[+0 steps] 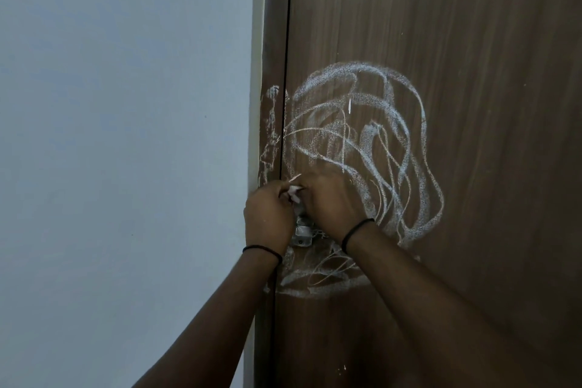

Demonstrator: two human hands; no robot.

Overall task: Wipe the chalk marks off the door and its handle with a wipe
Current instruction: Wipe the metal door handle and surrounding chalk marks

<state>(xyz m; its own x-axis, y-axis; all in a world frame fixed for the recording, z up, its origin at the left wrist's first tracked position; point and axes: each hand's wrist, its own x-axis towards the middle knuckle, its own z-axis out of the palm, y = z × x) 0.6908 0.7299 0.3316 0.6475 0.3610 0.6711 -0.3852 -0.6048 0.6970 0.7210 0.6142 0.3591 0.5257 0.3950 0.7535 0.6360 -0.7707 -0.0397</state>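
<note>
Both hands, left (267, 214) & right (330, 202), pinch wipe (294, 189) at handle (303, 232); door (472, 73) chalk marks (362, 142) mostly untouched, barely started.

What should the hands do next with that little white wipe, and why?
Probably spread the wipe open and start rubbing the handle. Both the left hand and the right hand pinch it, still bunched, just above the metal handle, and the chalk marks on the door look untouched.
</note>
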